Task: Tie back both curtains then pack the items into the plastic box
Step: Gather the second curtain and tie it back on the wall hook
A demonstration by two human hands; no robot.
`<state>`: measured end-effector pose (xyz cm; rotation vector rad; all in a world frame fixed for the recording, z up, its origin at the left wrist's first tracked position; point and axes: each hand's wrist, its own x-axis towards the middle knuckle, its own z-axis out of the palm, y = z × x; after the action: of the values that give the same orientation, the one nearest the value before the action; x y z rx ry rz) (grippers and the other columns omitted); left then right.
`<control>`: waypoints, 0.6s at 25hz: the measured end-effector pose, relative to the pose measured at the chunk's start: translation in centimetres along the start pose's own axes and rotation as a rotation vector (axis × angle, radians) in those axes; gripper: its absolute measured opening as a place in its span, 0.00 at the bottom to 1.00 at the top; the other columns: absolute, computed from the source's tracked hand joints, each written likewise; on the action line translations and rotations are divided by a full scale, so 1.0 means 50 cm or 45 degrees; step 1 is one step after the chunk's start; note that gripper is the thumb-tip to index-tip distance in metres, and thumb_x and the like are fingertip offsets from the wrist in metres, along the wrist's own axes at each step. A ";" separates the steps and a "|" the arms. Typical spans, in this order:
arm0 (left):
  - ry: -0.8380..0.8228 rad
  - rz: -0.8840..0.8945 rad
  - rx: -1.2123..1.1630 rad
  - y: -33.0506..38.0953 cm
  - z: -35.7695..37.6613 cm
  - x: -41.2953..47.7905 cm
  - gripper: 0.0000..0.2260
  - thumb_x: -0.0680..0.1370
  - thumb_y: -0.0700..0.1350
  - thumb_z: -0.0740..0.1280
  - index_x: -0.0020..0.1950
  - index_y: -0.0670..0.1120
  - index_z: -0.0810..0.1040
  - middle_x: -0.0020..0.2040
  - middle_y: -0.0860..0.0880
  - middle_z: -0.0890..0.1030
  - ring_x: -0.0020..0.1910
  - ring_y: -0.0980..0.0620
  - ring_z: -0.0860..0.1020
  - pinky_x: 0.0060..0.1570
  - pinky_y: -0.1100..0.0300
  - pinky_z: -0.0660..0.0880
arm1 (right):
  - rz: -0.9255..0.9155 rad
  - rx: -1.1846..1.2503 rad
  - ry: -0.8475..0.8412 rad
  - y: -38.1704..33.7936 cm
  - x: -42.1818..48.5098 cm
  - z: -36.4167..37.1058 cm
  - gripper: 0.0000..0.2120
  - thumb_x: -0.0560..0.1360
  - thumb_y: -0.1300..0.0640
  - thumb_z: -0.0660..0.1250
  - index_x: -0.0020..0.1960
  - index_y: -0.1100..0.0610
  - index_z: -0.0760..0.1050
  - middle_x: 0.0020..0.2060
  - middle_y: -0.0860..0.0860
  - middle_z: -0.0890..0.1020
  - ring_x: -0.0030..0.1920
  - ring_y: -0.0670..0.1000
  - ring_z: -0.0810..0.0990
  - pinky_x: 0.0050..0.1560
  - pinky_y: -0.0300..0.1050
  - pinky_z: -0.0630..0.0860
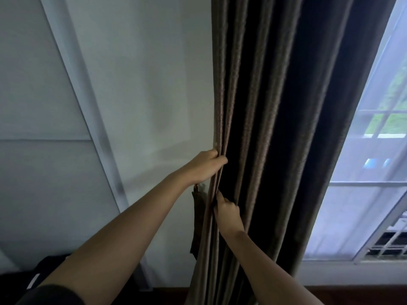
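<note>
A dark brown pleated curtain (pixel 275 128) hangs gathered beside the window. My left hand (pixel 204 166) is closed around the curtain's left edge folds at about mid height. Just below it, my right hand (pixel 228 213) pinches the same edge folds, fingers tucked into the fabric. A brown fabric tie-back strap (pixel 198 221) hangs down the wall from a hook, right beside the curtain's left edge and under my left wrist. The plastic box and the other curtain are out of view.
A white wall (pixel 143 95) lies left of the curtain, with a pale vertical frame (pixel 88 119) running across it. A bright window (pixel 374 172) with white bars sits at the right. A dark object (pixel 44 271) rests low at the left.
</note>
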<state>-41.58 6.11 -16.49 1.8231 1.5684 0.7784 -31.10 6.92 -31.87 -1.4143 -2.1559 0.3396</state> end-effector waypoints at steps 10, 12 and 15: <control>0.104 0.171 0.383 -0.005 0.005 0.012 0.09 0.81 0.41 0.54 0.48 0.37 0.70 0.39 0.43 0.73 0.35 0.48 0.72 0.36 0.55 0.68 | -0.182 0.335 0.782 -0.015 -0.005 -0.075 0.19 0.73 0.55 0.68 0.61 0.61 0.72 0.63 0.58 0.70 0.66 0.45 0.64 0.67 0.29 0.59; 0.083 0.192 0.404 -0.011 -0.006 0.004 0.08 0.81 0.39 0.54 0.56 0.38 0.69 0.41 0.45 0.73 0.37 0.48 0.73 0.36 0.60 0.68 | -0.114 0.345 0.971 -0.034 0.040 -0.136 0.23 0.73 0.57 0.68 0.65 0.62 0.66 0.66 0.60 0.67 0.68 0.49 0.63 0.69 0.33 0.58; 0.074 0.185 0.391 -0.013 -0.010 -0.004 0.18 0.80 0.38 0.54 0.70 0.41 0.59 0.39 0.49 0.73 0.35 0.53 0.72 0.33 0.65 0.67 | 0.019 0.474 0.713 -0.039 0.084 -0.161 0.25 0.76 0.61 0.65 0.69 0.59 0.61 0.61 0.56 0.73 0.60 0.52 0.74 0.62 0.46 0.73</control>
<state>-42.39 6.00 -16.66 2.1719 1.6811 0.6902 -29.40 9.28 -23.02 -1.1433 -1.5371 0.2886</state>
